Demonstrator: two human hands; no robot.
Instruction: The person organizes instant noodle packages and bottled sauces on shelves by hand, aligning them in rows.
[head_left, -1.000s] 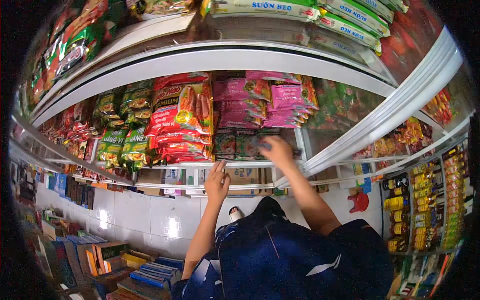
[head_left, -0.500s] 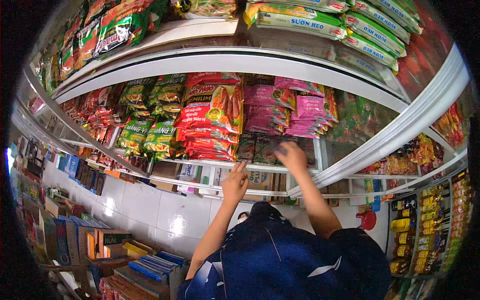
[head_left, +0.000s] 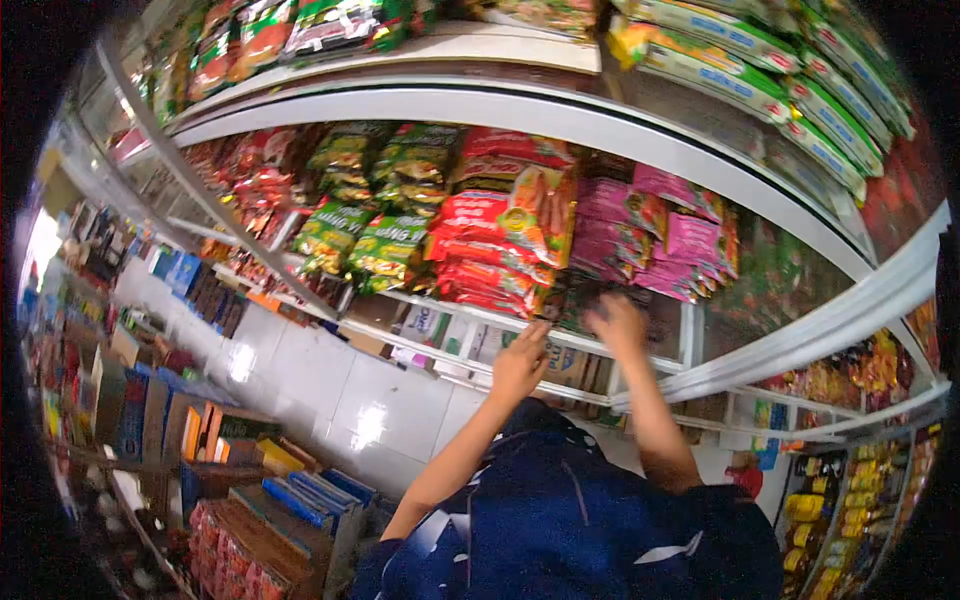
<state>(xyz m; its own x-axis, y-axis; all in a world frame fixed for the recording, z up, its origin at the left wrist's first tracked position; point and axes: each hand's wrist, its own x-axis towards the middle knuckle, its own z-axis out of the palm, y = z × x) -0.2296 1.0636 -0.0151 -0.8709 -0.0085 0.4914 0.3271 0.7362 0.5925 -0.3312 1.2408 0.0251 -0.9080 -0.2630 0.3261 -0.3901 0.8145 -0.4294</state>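
My left hand (head_left: 522,358) rests at the white front edge of the shelf, just below the stack of red packets (head_left: 500,235); what its fingers hold, if anything, is too small to tell. Over the dark packets (head_left: 580,296) in front of the pink packets (head_left: 690,245) is my right hand (head_left: 617,325), its fingertips blurred by motion. Green packets (head_left: 390,250) lie in two stacks to the left of the red ones.
A glass door with a white frame (head_left: 780,345) slants across the right side. Above runs an upper shelf edge (head_left: 480,105) with long green-white packs (head_left: 710,75). Cartons (head_left: 270,510) stand on the floor at lower left; bottles (head_left: 808,505) fill a rack at lower right.
The view has turned and shifted, so the shelf contents appear farther right and tilted. Both hands remain at the shelf front, near the dark packets.
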